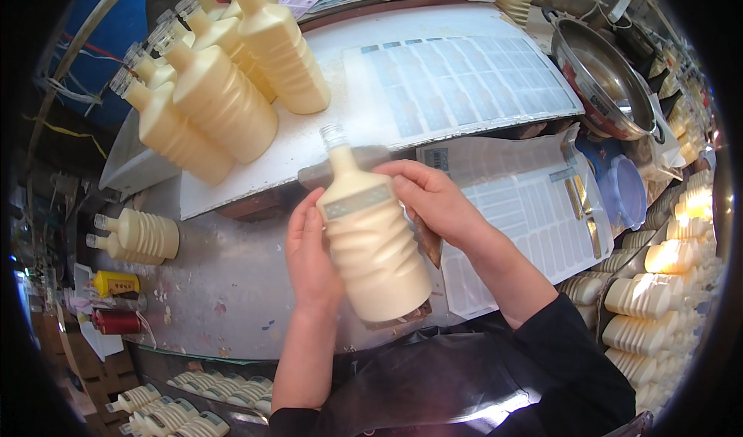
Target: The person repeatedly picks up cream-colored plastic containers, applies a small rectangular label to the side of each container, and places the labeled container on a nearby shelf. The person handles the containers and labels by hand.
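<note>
A cream-coloured bottle with wavy ribbed sides and a clear threaded neck stands tilted in front of me. A greyish patterned strip lies across its shoulder. My left hand is closed along the bottle's left side, with the fingertips near the strip's left end. On the other side, my right hand grips the shoulder by the strip's right end. A brown pointed piece shows below my right hand; I cannot tell whether the hand holds it or it lies behind the bottle.
Several similar bottles stand on the white board at the far left, and two lie below them. Label sheets cover the board and the right side. A metal pan, purple basin and stacked bottles sit right.
</note>
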Demonstrator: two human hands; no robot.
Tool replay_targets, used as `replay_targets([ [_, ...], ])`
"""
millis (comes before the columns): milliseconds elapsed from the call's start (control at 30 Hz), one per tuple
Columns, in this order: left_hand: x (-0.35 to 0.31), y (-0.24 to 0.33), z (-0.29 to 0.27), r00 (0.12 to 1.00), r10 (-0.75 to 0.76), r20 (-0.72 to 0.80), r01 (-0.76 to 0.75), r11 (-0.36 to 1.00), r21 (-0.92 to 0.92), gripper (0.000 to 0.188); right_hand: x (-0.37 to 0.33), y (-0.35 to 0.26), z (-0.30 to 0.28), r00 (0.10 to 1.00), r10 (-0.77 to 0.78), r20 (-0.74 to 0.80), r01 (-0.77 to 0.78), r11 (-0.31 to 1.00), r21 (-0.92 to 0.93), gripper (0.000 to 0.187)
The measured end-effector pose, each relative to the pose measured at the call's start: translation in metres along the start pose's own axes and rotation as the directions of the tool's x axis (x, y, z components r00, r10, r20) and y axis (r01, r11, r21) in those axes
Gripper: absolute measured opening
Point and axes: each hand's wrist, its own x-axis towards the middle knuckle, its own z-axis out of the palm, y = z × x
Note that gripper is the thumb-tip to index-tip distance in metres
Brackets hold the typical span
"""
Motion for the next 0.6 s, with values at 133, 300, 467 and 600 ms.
replay_targets([
  [133,-0.0004,0.0004,0.0022,1.0,0.005,-0.013,-0.005,1.0,0.003,0.033,0.0017,0.0069,0.0049,0.996,-0.085,-0.027,0.085,0.996,-0.016,0.032],
  [300,-0.0004,-0.0033,0.0034,0.998,0.026,-0.057,-0.024,0.999,0.03,0.032,0.004,0.0101,0.0065,0.997,-0.066,-0.027,0.065,0.997,-0.037,0.031],
  [467,-0.0003,-0.0031,0.002,0.999,0.013,-0.039,-0.013,1.0,-0.002,0.032,0.0024,0.0053,0.0077,0.998,-0.054,-0.043,0.052,0.997,-0.055,0.031],
  [600,0.001,-0.0041,0.0004,0.999,-0.002,-0.036,0.001,1.0,-0.017,0.031,0.0034,0.0108,0.0095,0.996,-0.069,-0.054,0.067,0.997,-0.044,0.032],
])
